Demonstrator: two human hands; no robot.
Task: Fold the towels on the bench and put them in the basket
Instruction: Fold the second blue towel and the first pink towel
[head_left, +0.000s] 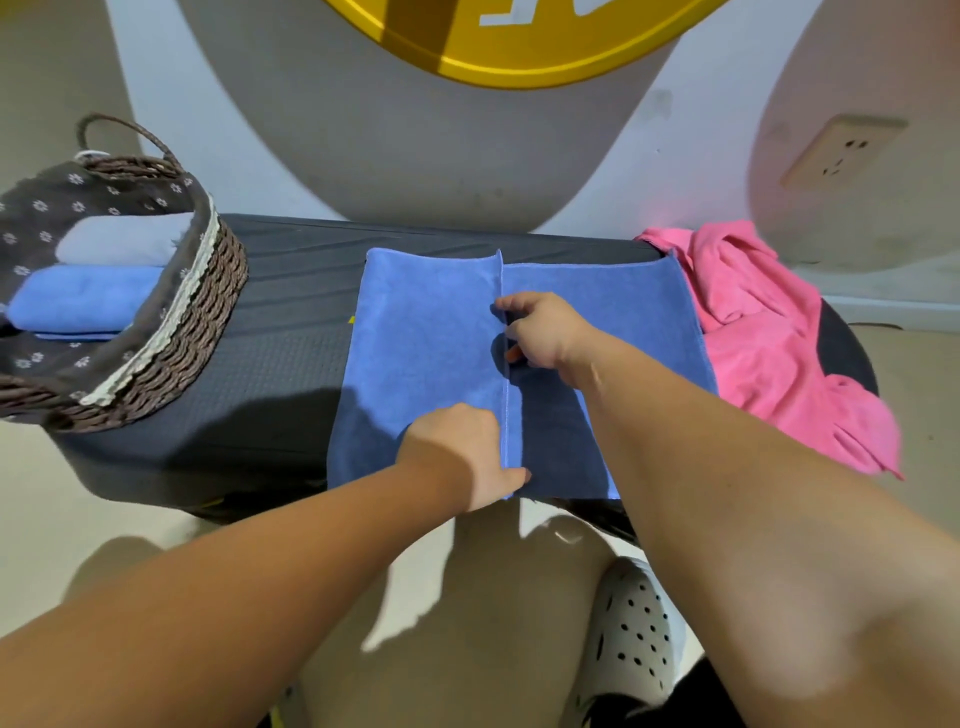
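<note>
Mid-fold rn: blue towel (426, 332) hem is pinched by left hand (462, 447) & right hand (545, 332) on the bench (291, 322), flap prob to be flattened next.

Dark bench (280, 322), blue towel (426, 332) under left hand (462, 452) and right hand (543, 332), wicker basket (208, 312) well to their left, crumpled pink towel (769, 338) to their right

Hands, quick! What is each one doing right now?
Left hand: pinching the folded edge of the blue towel.
Right hand: gripping that same edge.
</note>
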